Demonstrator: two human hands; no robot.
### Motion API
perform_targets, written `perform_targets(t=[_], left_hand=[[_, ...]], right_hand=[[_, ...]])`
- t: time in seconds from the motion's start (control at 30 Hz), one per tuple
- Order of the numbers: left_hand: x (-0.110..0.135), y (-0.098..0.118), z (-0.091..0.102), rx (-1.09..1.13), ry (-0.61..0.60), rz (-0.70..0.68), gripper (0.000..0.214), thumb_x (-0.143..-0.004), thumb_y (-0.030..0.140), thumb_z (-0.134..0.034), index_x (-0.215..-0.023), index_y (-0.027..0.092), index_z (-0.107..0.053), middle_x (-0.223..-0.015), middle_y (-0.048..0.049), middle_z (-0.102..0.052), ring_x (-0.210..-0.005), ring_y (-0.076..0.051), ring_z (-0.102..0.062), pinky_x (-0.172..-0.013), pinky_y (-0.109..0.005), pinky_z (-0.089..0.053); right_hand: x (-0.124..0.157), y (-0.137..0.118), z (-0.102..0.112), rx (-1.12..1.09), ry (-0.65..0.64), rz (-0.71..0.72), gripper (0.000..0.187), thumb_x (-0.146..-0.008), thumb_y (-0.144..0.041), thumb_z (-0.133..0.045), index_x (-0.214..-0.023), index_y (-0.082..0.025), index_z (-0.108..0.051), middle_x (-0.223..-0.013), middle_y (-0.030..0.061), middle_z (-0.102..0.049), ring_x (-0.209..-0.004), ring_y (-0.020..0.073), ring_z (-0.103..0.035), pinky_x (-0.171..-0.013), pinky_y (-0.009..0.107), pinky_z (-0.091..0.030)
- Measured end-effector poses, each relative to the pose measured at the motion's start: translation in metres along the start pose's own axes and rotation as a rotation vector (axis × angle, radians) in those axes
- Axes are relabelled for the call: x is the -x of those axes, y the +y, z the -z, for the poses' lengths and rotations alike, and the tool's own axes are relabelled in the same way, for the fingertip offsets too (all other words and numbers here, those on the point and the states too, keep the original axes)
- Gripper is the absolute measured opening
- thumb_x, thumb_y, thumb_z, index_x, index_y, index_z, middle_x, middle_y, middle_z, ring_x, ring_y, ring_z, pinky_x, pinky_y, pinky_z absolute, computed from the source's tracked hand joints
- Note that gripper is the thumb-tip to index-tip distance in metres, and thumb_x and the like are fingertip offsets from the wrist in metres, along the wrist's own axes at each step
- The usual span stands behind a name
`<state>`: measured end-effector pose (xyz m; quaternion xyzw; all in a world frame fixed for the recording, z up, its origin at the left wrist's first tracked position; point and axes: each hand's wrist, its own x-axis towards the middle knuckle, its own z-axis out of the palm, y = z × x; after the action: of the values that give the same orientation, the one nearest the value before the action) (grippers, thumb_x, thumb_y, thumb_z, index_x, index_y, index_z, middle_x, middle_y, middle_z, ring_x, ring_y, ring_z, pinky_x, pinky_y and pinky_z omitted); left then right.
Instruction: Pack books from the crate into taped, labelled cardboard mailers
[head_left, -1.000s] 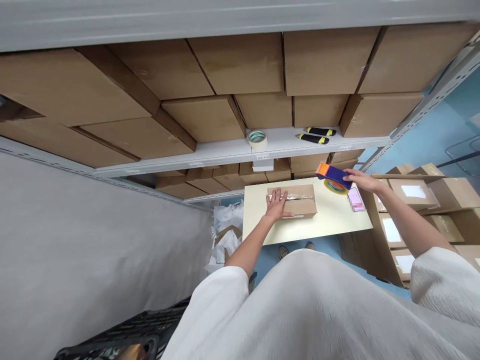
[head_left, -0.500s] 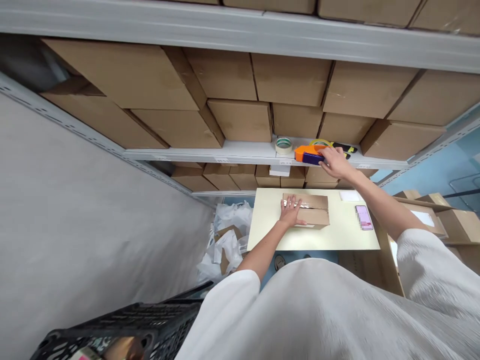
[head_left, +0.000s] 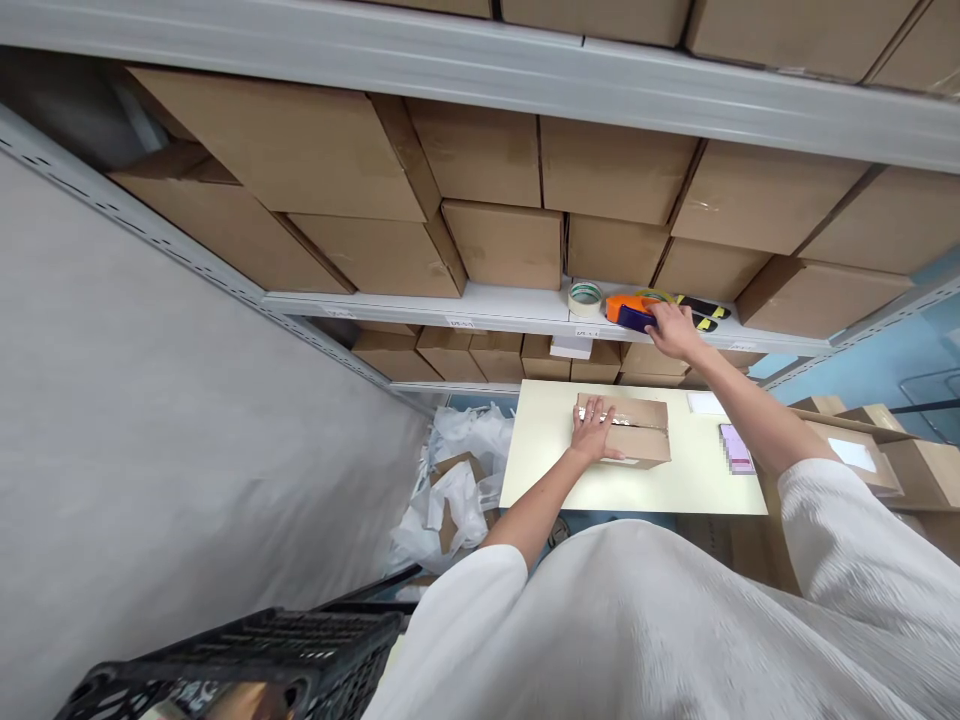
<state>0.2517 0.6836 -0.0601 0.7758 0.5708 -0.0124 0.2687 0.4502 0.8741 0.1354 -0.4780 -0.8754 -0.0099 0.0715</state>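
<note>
My left hand [head_left: 594, 432] lies with spread fingers on top of a small cardboard box [head_left: 637, 445], near its left end. Shiny clear tape runs along the box's top seam. The box sits on a pale yellow table [head_left: 547, 480]. My right hand [head_left: 673, 330] reaches to the shelf above, its fingers closed around the right end of an orange and dark blue tape dispenser [head_left: 628, 312] at the shelf's front edge. To the dispenser's left is a roll of cream tape [head_left: 585, 298]. Behind it a yellow roll [head_left: 656, 295] partly shows, with black-and-yellow cutters [head_left: 705, 306] to the right.
Large cartons [head_left: 502, 245] fill the grey shelving [head_left: 510, 315]. A phone [head_left: 737, 450] and white paper [head_left: 703, 402] lie at the table's right. White plastic bags [head_left: 457, 500] are heaped left of the table. A black crate [head_left: 247, 650] stands lower left; open boxes [head_left: 862, 460] are at right.
The view has shifted a little, so the scene sits further right and slightly lower. The tape dispenser and my right hand have barely moved along the shelf edge. My left hand stays on the box.
</note>
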Motion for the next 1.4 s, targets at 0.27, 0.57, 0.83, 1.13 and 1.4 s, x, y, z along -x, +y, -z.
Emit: perform_targets(t=[0.27, 0.57, 0.83, 1.13, 1.4], left_hand=[[0.002, 0.0, 0.0, -0.002, -0.001, -0.001, 0.134, -0.078, 0.089, -0.07, -0.179, 0.023, -0.012, -0.185, -0.0157, 0.01, -0.171, -0.041, 0.015, -0.134, -0.068, 0.012], [-0.001, -0.001, -0.004, -0.008, -0.005, 0.006, 0.134, -0.078, 0.09, -0.069, -0.179, 0.025, -0.01, -0.186, -0.0139, 0.008, -0.171, -0.04, 0.014, -0.134, -0.068, 0.011], [0.0, -0.001, -0.001, -0.013, -0.013, 0.009, 0.132, -0.079, 0.09, -0.068, -0.179, 0.026, -0.01, -0.186, -0.0145, 0.008, -0.171, -0.04, 0.014, -0.134, -0.069, 0.01], [0.001, 0.003, 0.004, -0.03, -0.032, 0.018, 0.134, -0.079, 0.092, -0.067, -0.179, 0.023, -0.011, -0.185, -0.0159, 0.011, -0.171, -0.04, 0.014, -0.134, -0.068, 0.01], [0.0, 0.005, 0.005, -0.053, -0.051, 0.042, 0.133, -0.08, 0.09, -0.069, -0.179, 0.023, -0.011, -0.185, -0.0167, 0.012, -0.17, -0.042, 0.015, -0.134, -0.069, 0.01]], right_hand=[[-0.011, -0.01, -0.015, 0.002, 0.041, -0.083, 0.055, -0.105, -0.036, -0.042, -0.153, -0.011, -0.049, -0.147, 0.0282, -0.06, -0.127, 0.0448, -0.051, -0.105, 0.058, -0.034], [-0.027, -0.044, -0.025, -0.046, 0.061, -0.06, 0.053, -0.105, -0.035, -0.042, -0.152, -0.012, -0.049, -0.145, 0.0278, -0.063, -0.126, 0.0449, -0.052, -0.106, 0.06, -0.034], [-0.028, -0.03, -0.022, 0.023, 0.042, -0.186, 0.051, -0.106, -0.031, -0.04, -0.15, -0.009, -0.049, -0.144, 0.0287, -0.061, -0.129, 0.0435, -0.052, -0.105, 0.057, -0.036], [-0.022, -0.023, -0.027, 0.004, 0.146, -0.146, 0.069, -0.103, -0.044, -0.047, -0.163, -0.011, -0.041, -0.148, 0.0288, -0.054, -0.13, 0.0472, -0.046, -0.107, 0.061, -0.036], [0.09, -0.013, -0.037, -0.102, 0.179, -0.172, 0.067, -0.1, -0.035, -0.047, -0.165, -0.021, -0.042, -0.157, 0.0222, -0.05, -0.138, 0.0453, -0.043, -0.112, 0.06, -0.034]])
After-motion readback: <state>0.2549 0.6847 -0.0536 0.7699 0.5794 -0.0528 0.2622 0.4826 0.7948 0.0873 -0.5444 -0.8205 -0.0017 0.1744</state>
